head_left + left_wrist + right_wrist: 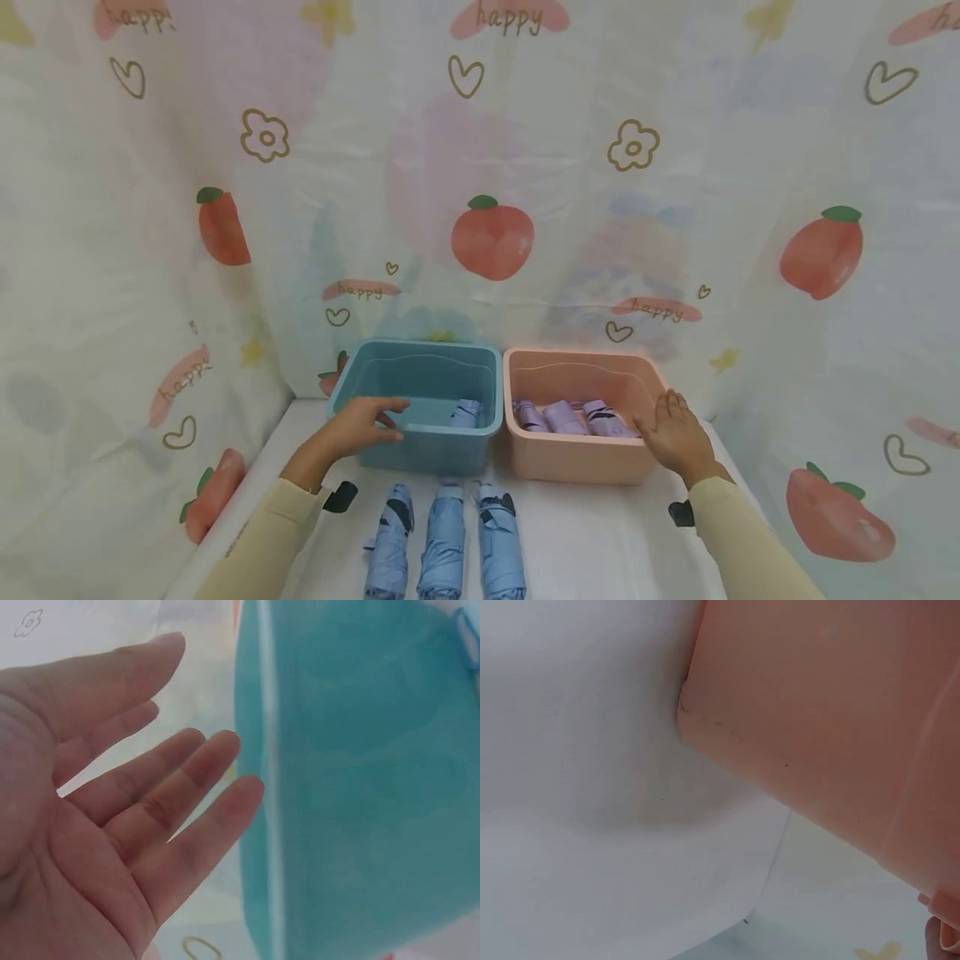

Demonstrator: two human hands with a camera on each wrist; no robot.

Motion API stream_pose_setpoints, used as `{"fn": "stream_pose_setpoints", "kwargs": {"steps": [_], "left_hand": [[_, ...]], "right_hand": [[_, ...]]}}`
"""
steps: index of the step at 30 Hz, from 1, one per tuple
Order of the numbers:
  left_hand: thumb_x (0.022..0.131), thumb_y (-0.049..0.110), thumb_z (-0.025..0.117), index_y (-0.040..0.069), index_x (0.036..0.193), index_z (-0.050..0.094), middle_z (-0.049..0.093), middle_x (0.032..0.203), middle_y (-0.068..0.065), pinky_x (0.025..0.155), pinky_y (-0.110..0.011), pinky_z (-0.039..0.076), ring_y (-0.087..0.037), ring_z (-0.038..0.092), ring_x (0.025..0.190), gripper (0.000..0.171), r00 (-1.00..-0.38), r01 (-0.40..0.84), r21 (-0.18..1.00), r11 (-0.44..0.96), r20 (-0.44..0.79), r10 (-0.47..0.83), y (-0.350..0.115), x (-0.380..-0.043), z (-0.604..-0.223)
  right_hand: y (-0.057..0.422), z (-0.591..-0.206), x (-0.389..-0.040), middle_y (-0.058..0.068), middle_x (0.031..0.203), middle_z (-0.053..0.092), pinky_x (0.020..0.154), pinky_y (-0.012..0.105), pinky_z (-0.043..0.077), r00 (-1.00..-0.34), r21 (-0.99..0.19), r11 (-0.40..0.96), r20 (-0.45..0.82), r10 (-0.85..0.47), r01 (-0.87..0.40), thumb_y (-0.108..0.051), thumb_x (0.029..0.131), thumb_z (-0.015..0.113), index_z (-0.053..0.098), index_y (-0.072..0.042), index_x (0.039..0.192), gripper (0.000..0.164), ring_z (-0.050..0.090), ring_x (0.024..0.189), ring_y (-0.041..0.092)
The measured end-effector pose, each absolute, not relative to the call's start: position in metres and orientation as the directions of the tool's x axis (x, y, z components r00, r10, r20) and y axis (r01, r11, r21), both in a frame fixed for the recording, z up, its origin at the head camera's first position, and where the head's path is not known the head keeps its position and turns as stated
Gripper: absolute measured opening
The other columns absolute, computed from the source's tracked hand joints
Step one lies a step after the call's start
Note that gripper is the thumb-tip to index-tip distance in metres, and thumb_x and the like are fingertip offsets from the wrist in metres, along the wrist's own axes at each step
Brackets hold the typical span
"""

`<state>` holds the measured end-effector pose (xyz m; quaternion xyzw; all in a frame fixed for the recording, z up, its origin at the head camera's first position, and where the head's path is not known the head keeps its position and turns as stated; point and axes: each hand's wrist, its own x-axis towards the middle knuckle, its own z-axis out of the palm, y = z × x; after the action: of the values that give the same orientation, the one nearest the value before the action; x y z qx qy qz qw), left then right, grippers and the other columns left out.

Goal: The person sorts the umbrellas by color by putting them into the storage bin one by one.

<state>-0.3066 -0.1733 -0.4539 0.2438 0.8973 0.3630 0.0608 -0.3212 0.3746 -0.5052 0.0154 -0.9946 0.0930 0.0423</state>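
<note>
My left hand [360, 427] hovers at the front left of a teal bin [420, 450], its fingers spread and holding nothing. In the left wrist view, the fingertips [244, 795] overlap the bin's rim. One folded blue umbrella [466, 413] lies inside that bin. At the right rim of a pink bin [581, 462], my right hand [678, 435] is held with straight fingers. The right wrist view catches only a bit of a finger [933, 941] by the pink rim. Folded purple umbrellas [564, 418] lie in the pink bin.
In front of the bins, three folded umbrellas lie side by side on the white table [592, 542]: a bluish-lavender one [388, 550], a blue one [442, 542] and another blue one [501, 546]. A printed curtain [555, 317] encloses the back and sides.
</note>
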Motion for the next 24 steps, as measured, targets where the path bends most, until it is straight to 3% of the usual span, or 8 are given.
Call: {"fn": "stream_pose_setpoints", "kwargs": {"steps": [5, 14, 19, 24], "left_hand": [[0.085, 0.015, 0.077, 0.002, 0.133, 0.059, 0.063, 0.119, -0.016, 0.076, -0.040, 0.055, -0.028, 0.065, 0.100, 0.053, -0.895, 0.326, 0.765, 0.555, 0.061, 0.442, -0.186, -0.285, -0.478], [0.086, 0.016, 0.075, -0.002, 0.133, 0.057, 0.063, 0.116, -0.022, 0.074, -0.045, 0.055, -0.029, 0.065, 0.094, 0.053, -0.925, 0.191, 0.792, 0.580, -0.053, 0.377, -0.189, -0.263, -0.535], [0.088, 0.028, 0.073, 0.002, 0.136, 0.056, 0.065, 0.111, -0.018, 0.074, -0.050, 0.054, -0.034, 0.064, 0.094, 0.058, -0.915, 0.157, 0.749, 0.643, -0.135, 0.381, -0.187, -0.250, -0.566], [0.087, 0.045, 0.070, 0.008, 0.142, 0.051, 0.064, 0.115, -0.018, 0.082, -0.058, 0.049, -0.038, 0.062, 0.101, 0.069, -0.913, 0.090, 0.719, 0.689, -0.216, 0.345, -0.183, -0.235, -0.591]], "right_hand": [[0.375, -0.507, -0.323, 0.044, 0.148, 0.007, 0.111, 0.061, 0.010, -0.996, -0.185, 0.981, 0.086, -0.038, -0.054, -0.056, 0.101, 0.029, 0.013, 0.025, 0.141, 0.091, 0.007, 0.138, 0.055], [0.387, -0.508, -0.324, 0.045, 0.147, 0.008, 0.110, 0.063, 0.010, -0.992, -0.204, 0.976, 0.114, -0.051, -0.074, -0.058, 0.100, 0.027, 0.013, 0.026, 0.141, 0.094, 0.007, 0.137, 0.056], [0.387, -0.510, -0.324, 0.044, 0.147, 0.009, 0.109, 0.064, 0.011, -0.990, -0.233, 0.969, 0.128, -0.059, -0.088, -0.055, 0.101, 0.031, 0.015, 0.025, 0.141, 0.090, 0.008, 0.138, 0.056], [0.383, -0.510, -0.324, 0.044, 0.148, 0.009, 0.109, 0.063, 0.012, -0.990, -0.221, 0.971, 0.125, -0.063, -0.089, -0.058, 0.101, 0.027, 0.016, 0.025, 0.141, 0.093, 0.009, 0.138, 0.055]]}}
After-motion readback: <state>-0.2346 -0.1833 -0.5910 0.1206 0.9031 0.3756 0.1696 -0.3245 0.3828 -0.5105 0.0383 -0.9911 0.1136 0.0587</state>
